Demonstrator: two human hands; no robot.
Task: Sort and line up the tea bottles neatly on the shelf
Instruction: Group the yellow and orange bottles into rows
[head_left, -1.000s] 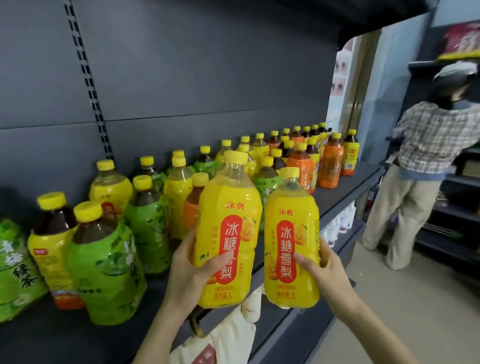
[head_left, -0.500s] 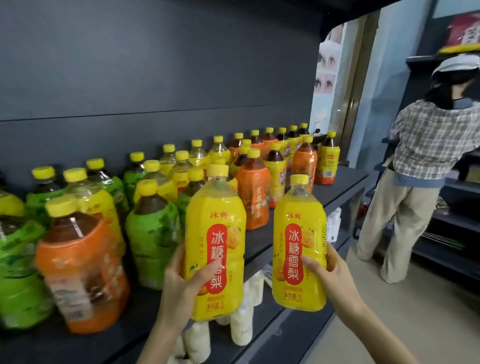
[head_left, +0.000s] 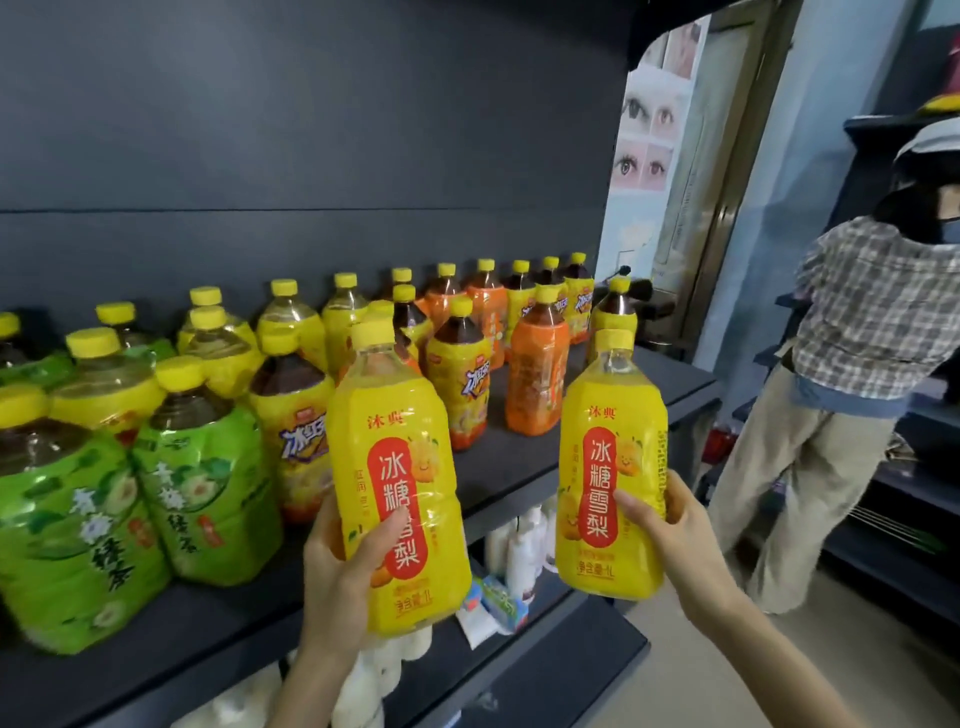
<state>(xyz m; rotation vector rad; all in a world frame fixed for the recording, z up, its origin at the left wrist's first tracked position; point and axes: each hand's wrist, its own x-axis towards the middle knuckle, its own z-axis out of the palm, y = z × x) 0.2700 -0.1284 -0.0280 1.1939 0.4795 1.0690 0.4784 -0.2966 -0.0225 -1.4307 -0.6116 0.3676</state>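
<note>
Two bottles (head_left: 400, 467) (head_left: 613, 467), clasped by left grip (head_left: 343, 551) and right grip (head_left: 675, 530), should be stood upright along the shelf's (head_left: 506, 452) front edge.

A shop: dark shelf (head_left: 545, 467) stocked with rows of tea bottles (head_left: 537, 374).

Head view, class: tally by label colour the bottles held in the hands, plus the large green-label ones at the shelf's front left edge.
Yellow-label bottles, one in the left hand, one in the right hand: 2
Green-label bottles, front left of the shelf: 2
Total: 4
</note>
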